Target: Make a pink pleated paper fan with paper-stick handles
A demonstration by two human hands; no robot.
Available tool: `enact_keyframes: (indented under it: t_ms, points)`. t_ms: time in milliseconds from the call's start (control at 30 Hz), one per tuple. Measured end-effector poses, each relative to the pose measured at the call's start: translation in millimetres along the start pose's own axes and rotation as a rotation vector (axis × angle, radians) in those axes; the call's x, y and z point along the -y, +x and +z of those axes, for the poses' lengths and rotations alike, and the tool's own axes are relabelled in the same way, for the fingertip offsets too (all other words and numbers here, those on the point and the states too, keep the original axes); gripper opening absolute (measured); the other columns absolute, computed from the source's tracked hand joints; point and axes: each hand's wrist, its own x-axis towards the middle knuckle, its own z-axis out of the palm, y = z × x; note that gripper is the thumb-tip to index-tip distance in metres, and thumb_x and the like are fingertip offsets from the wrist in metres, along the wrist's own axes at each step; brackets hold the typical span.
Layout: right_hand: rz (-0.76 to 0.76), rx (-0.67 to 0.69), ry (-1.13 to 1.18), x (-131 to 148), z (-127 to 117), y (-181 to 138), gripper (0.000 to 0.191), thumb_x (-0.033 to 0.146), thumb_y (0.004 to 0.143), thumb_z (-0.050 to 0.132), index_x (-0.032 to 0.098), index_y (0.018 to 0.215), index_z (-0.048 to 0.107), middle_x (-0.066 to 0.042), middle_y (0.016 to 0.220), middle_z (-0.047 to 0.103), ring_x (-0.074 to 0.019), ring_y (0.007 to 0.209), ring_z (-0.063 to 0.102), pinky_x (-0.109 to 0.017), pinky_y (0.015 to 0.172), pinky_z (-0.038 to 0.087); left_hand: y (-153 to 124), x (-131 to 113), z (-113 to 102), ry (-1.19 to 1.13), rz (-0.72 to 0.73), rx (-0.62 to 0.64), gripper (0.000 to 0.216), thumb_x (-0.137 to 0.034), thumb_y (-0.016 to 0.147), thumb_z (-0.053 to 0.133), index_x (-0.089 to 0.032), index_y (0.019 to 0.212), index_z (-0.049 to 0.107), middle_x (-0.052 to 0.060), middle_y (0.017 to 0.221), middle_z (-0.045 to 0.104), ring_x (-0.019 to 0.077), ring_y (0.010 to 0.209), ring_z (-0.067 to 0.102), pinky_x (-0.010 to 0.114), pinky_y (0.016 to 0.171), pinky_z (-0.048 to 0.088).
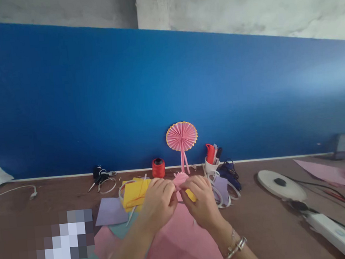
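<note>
Both my hands meet over the middle of the table, pinching a small piece of folded pink paper (180, 178) between them. My left hand (159, 199) has its fingers closed on the paper's left side. From the right, my right hand (200, 195) grips the same piece; a bracelet circles that wrist. The pleats fan out a little above my fingertips. Beneath my hands lies a large pink sheet (182, 241). Just beyond them a finished-looking round pink paper fan (181, 136) with a yellow edge leans upright against the blue panel.
Yellow paper (136, 193), a purple sheet (111, 211) and white strips lie to the left. A red thread spool (158, 168), a white cup (212, 165) of tools and keys (101, 178) stand along the panel. On the right are a white disc (281, 186) and a power strip (340, 231).
</note>
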Motion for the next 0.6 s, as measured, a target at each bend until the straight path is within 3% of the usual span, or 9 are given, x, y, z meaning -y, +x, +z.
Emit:
enact_keyframes:
  t_ms: [100,267,400,500,600]
  points:
    - [-0.027,-0.065,-0.024,0,0,-1,0.011,0.017,0.085,0.052,0.021,0.078,0.060,-0.001,0.077,0.060,-0.0165,0.077,0.054,-0.032,0.075,0.034,0,-3,0,-0.032,0.020,-0.061,0.017,-0.002,0.075,0.043,-0.019,0.076,0.046,0.002,0.077,0.061,0.0175,0.071,0.052,0.032,0.069,0.036]
    - [-0.079,-0.113,-0.015,-4,1,-2,0.010,0.015,0.085,0.053,0.022,0.080,0.059,-0.002,0.080,0.061,-0.0172,0.080,0.055,-0.033,0.075,0.035,1,-5,-7,-0.136,-0.041,0.030,0.008,-0.013,0.076,0.051,-0.020,0.076,0.047,0.000,0.068,0.057,0.0172,0.068,0.053,0.032,0.068,0.037]
    - [-0.122,-0.132,-0.012,-7,0,-2,0.010,0.014,0.085,0.053,0.022,0.081,0.059,-0.002,0.081,0.061,-0.0171,0.079,0.055,-0.033,0.075,0.036,0,-6,-13,-0.232,-0.079,0.043,0.008,-0.022,0.076,0.056,-0.020,0.081,0.050,0.002,0.076,0.062,0.0189,0.074,0.055,0.033,0.071,0.039]
    - [-0.161,-0.158,-0.011,-7,-1,-3,0.011,0.013,0.085,0.053,0.022,0.082,0.058,-0.003,0.083,0.061,-0.0174,0.081,0.055,-0.034,0.076,0.037,1,-8,-18,-0.319,-0.136,0.023,0.006,-0.021,0.081,0.051,-0.019,0.085,0.054,0.004,0.080,0.064,0.0185,0.077,0.056,0.032,0.073,0.040]
    - [-0.194,-0.141,0.014,-6,-3,-2,0.011,0.012,0.085,0.054,0.022,0.085,0.057,-0.003,0.084,0.062,-0.0177,0.082,0.054,-0.035,0.075,0.038,4,-8,-23,-0.393,-0.206,0.057,0.019,-0.020,0.088,0.043,-0.020,0.094,0.061,0.004,0.084,0.066,0.0171,0.078,0.058,0.030,0.074,0.041]
